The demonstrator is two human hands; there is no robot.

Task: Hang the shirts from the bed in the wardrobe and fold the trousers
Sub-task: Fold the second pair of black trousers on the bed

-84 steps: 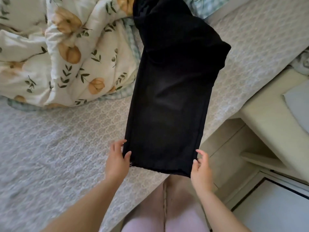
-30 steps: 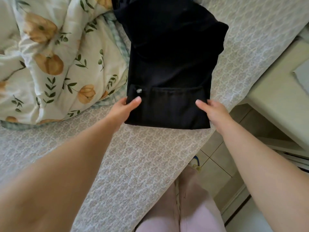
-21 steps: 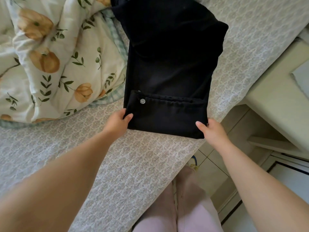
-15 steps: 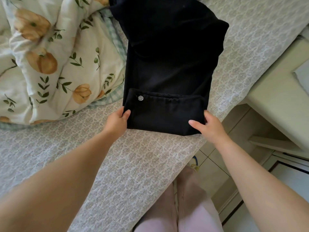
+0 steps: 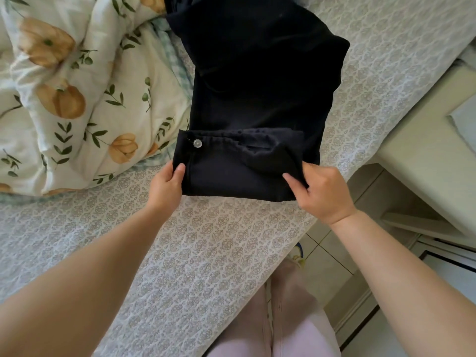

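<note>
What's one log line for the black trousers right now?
step: folding trousers | left hand: grips folded end | right hand: pinches folded end | where: on bed

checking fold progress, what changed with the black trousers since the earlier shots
The near end of the black trousers was folded up over the legs, away from the person. The left hand and right hand moved to the fold's corners and now grip them, the right lifting its corner. The floral duvet stayed put.
</note>
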